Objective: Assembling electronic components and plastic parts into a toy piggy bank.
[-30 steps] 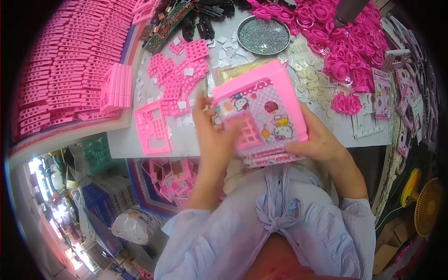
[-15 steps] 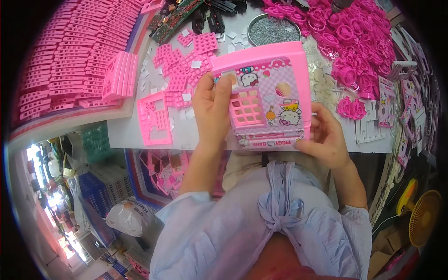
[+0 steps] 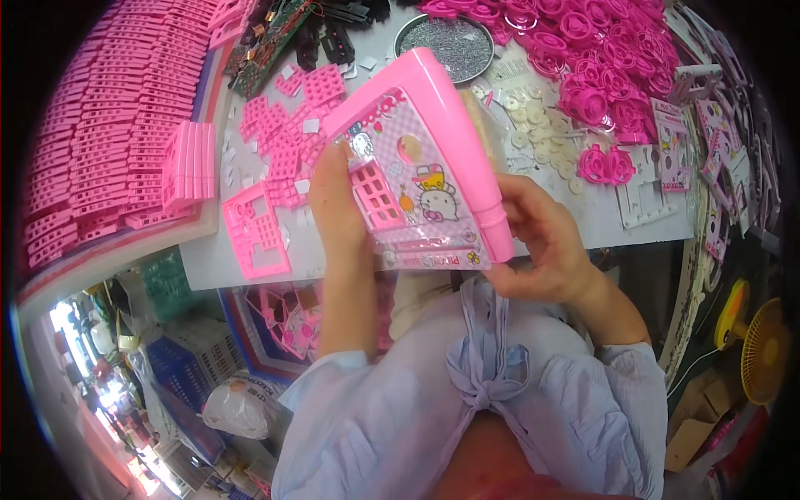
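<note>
Between my two hands a pink plastic toy bank panel (image 3: pixel 454 125) is held up, tilted, above the near edge of the table. Its front carries a cartoon sticker with a round hole and a grid of square openings. My left hand (image 3: pixel 337 196) is closed on its left side, thumb on the front face and the other fingers hidden behind. At the lower right corner my right hand (image 3: pixel 542 242) grips it, thumb at the bottom edge. Left of my left hand, a flat pink frame (image 3: pixel 257 231) lies on the table beside loose pink keypad pieces (image 3: pixel 283 158).
Rows of stacked pink parts (image 3: pixel 117 108) fill a tray at the left. A round dish of small screws (image 3: pixel 444 46) stands at the back. Pink rings (image 3: pixel 617 67) are heaped at the back right, near pale discs (image 3: pixel 533 117). A yellow fan (image 3: pixel 762 350) is at the lower right.
The toy bank panel has turned in my hands; its right side wall now shows more. Both hands have shifted left in the picture, and the whole view has swung slightly.
</note>
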